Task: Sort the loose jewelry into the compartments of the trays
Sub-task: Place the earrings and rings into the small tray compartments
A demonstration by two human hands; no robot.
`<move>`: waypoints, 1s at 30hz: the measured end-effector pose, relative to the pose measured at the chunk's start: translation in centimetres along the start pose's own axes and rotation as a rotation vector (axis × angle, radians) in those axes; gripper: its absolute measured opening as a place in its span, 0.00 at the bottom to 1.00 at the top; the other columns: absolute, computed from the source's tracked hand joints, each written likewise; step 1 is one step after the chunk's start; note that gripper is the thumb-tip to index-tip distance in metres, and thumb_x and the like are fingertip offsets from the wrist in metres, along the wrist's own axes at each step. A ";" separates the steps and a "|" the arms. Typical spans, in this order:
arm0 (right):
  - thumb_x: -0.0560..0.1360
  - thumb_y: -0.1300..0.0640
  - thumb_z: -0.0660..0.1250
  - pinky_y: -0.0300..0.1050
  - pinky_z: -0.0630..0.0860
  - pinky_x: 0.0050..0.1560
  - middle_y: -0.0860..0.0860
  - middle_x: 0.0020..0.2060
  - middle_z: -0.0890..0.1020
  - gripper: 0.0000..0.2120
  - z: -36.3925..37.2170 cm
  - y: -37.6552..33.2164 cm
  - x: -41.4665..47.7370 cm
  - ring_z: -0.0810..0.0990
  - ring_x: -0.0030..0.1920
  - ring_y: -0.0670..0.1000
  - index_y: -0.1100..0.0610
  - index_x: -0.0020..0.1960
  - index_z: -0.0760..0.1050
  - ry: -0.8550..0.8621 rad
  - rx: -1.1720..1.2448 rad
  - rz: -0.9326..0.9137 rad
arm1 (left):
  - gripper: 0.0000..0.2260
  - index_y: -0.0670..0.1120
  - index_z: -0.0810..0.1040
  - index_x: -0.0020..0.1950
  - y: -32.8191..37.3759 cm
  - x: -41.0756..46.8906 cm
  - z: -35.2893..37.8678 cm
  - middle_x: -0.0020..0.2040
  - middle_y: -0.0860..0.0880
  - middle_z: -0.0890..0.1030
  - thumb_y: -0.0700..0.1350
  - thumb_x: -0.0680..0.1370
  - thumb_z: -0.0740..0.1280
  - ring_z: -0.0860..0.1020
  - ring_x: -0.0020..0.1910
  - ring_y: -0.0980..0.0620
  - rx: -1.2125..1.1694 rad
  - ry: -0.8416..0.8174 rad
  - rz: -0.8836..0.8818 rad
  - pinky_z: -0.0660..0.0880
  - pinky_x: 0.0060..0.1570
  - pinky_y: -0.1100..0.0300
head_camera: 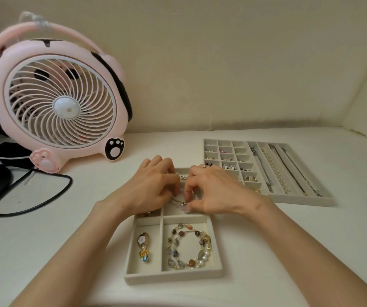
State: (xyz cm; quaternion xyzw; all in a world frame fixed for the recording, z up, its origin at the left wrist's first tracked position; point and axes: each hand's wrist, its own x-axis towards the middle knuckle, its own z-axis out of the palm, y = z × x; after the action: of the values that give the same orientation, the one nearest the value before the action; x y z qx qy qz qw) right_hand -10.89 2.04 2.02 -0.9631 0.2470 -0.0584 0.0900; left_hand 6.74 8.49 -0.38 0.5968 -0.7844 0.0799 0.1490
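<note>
Cream walls back a white bench (45, 251), with a pink fan (62, 107) at upper left. At right, the far tray (306, 201) already holds earrings in its small cells and necklaces in its long slots. In the near tray (173, 278), lower centre, a bracelet (188, 247) and a charm (143, 244) each lie in their own compartment. Over its middle compartment, the left hand (153, 187) and right hand (213, 189) both pinch a fine chain (181, 202), which hangs just above the felt. I see no loose pieces on the bench, so the sorting looks nearly done.
</note>
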 end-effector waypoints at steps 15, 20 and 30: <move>0.67 0.49 0.75 0.41 0.69 0.45 0.42 0.39 0.73 0.06 -0.4 0.1 -0.2 0.70 0.41 0.41 0.45 0.37 0.78 -0.017 0.234 0.037 | 0.18 0.55 0.80 0.42 -0.1 -0.3 -0.2 0.44 0.55 0.68 0.53 0.66 0.51 0.63 0.45 0.57 -0.087 -0.012 -0.024 0.56 0.45 0.60; 0.72 0.55 0.68 0.39 0.64 0.41 0.43 0.38 0.72 0.07 -0.5 0.7 -0.3 0.71 0.39 0.42 0.44 0.40 0.81 0.055 0.208 0.043 | 0.19 0.55 0.80 0.43 -0.1 -0.3 -0.2 0.44 0.56 0.67 0.53 0.66 0.50 0.62 0.45 0.57 -0.094 -0.018 -0.024 0.56 0.45 0.61; 0.74 0.57 0.62 0.38 0.57 0.50 0.45 0.41 0.70 0.11 -0.2 0.8 -0.3 0.69 0.43 0.45 0.44 0.45 0.81 0.103 0.016 0.048 | 0.13 0.55 0.80 0.41 0.2 -0.3 -0.5 0.46 0.54 0.69 0.47 0.69 0.56 0.60 0.44 0.58 -0.107 -0.052 -0.034 0.57 0.48 0.67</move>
State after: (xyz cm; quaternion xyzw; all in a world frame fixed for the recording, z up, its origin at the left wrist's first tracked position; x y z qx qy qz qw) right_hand -11.56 1.48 2.00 -0.9518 0.2738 -0.1078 0.0862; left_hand 6.70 9.03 0.03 0.6029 -0.7810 0.0200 0.1617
